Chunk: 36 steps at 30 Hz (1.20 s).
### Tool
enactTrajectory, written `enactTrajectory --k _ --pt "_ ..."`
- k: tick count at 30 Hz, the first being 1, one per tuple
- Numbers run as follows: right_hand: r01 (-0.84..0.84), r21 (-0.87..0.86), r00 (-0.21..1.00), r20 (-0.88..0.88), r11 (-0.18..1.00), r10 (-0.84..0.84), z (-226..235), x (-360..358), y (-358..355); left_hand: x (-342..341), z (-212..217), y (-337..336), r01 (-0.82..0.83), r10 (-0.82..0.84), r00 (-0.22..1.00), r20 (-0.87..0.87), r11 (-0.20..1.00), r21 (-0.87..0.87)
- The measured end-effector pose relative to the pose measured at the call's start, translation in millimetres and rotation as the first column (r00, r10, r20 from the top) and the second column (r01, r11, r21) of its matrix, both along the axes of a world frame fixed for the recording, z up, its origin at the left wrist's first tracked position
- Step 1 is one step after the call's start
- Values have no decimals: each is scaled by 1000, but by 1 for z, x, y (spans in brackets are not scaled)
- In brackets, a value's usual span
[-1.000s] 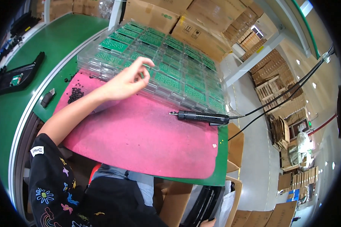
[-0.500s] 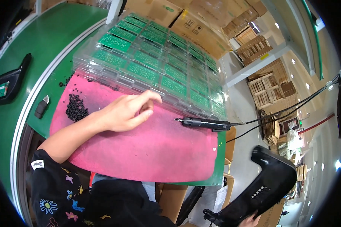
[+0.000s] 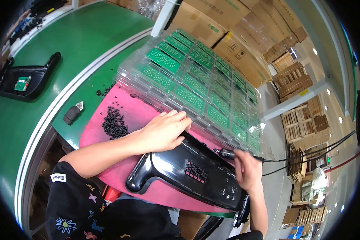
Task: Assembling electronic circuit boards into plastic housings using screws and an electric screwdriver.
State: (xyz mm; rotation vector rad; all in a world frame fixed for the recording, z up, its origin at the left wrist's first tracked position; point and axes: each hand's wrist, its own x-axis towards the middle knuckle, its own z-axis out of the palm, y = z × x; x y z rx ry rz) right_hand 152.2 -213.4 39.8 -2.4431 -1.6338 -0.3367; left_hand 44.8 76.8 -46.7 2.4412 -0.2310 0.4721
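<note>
A glossy black plastic housing (image 3: 176, 166) with a grid of small slots and a curved arm at its left end lies on the pink mat (image 3: 104, 116). My left hand (image 3: 164, 132) rests on its upper left part, the fingers bent over the far edge. Beyond the housing's right part is a black electric screwdriver (image 3: 227, 153), its bit toward the left. My right hand (image 3: 249, 172) curls over the screwdriver's body; its fingers are slightly blurred and their tips partly hidden. Left of my left hand, small black screws (image 3: 115, 123) lie in a pile.
Stacked clear trays (image 3: 168, 90) of green circuit boards stand behind the mat. On the green table (image 3: 92, 30) to the left lie another black housing (image 3: 32, 76) with a circuit board and a small dark object (image 3: 73, 114). Cables (image 3: 308, 154) run rightward. Cardboard boxes (image 3: 244, 50) stand behind.
The black housing has come from the lower right onto the mat. My left hand has come onto it. My right hand has moved from the housing to the screwdriver. The view has shifted.
</note>
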Motion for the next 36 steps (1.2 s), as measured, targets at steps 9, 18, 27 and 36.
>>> enactTrajectory --k 9,18,27,36 --pt "-54 130 993 115 990 39 -25 88 197 -1 1 -9 -45 36 992 121 996 71" --pt "289 -57 957 38 956 -288 -72 154 264 -4 8 -20 -153 146 986 75 983 100" --pt "165 24 982 91 986 -167 -52 143 237 -2 2 -24 -68 60 994 89 994 81" --pt "335 -126 942 18 934 -336 -67 151 271 3 -7 -24 97 -101 988 116 995 36"
